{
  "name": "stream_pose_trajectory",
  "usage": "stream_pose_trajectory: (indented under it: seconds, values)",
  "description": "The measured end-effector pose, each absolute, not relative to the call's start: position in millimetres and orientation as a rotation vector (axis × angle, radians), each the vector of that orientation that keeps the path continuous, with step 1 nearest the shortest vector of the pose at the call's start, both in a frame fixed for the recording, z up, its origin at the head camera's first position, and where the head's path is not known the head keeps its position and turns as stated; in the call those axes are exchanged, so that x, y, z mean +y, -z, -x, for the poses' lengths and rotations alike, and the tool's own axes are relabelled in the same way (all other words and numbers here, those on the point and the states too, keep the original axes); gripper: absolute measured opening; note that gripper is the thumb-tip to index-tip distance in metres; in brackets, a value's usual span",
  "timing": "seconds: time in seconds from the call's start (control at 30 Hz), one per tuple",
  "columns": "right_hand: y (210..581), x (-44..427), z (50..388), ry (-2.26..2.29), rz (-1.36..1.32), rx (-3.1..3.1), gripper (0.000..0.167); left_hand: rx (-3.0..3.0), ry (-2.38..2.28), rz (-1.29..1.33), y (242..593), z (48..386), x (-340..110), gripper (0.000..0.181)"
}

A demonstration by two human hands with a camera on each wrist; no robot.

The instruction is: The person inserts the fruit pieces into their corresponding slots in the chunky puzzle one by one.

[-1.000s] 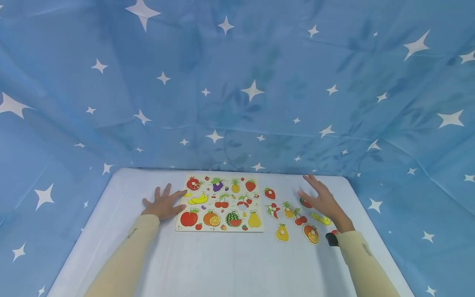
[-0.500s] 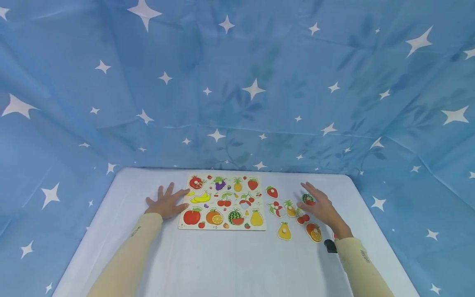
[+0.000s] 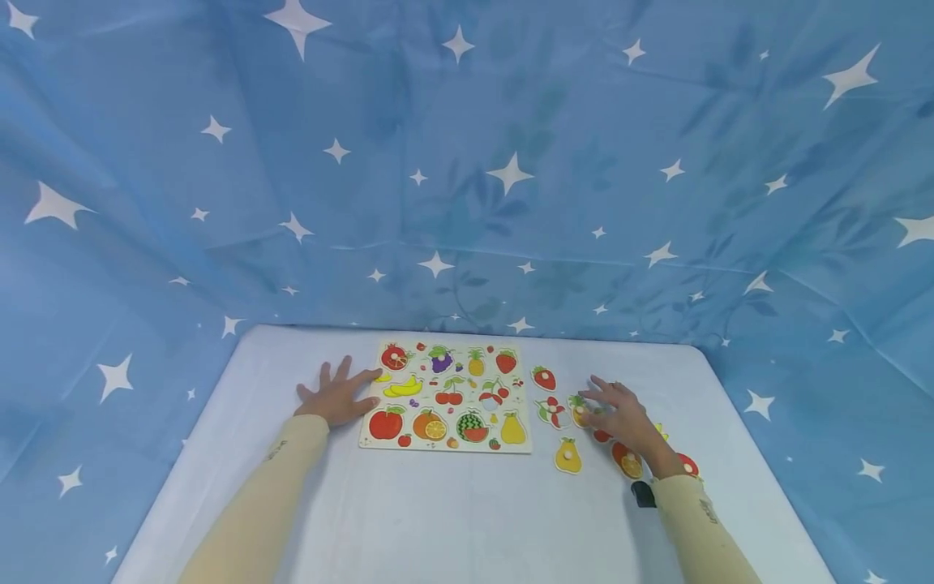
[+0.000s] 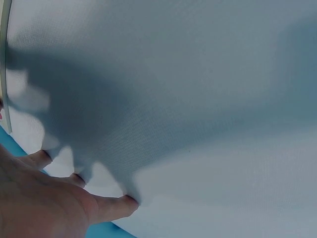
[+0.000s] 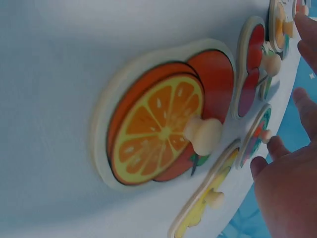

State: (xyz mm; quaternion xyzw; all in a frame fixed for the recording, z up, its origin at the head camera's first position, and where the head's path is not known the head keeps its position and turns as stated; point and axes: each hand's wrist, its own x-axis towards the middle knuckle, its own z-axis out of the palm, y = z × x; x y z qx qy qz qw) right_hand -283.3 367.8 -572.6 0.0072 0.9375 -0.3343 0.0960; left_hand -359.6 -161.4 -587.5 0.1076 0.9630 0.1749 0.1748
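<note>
A fruit peg puzzle board lies flat on the table. At its left edge my left hand rests with fingers spread, thumb and index finger touching the board. My right hand hovers low over the loose knobbed pieces. Its fingertips are beside the knob of the pineapple piece, and no grip on it shows. Under or near this hand lie the orange piece, cherry piece, watermelon piece and banana piece. In the head view the hand hides the watermelon.
Between board and right hand lie a strawberry piece, a red, green and white piece and a pear piece. A red piece is right of the wrist, beside which a dark object shows. A starry blue curtain surrounds the table.
My right hand has come down and left, from above the watermelon to the pineapple piece, its fingers drawing closer together. My left hand stays at the board. The head view has shifted slightly.
</note>
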Motion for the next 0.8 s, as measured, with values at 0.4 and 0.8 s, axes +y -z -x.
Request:
stream_pose_trajectory:
  seconds: [0.4, 0.8]
  values:
    - [587, 364, 286, 0.776, 0.039, 2.983, 0.028, 2.736, -0.493, -0.294, 589, 359, -159, 0.068]
    - [596, 358, 289, 0.902, -0.048, 2.989, 0.017, 2.727, -0.501, -0.293, 585, 357, -159, 0.068]
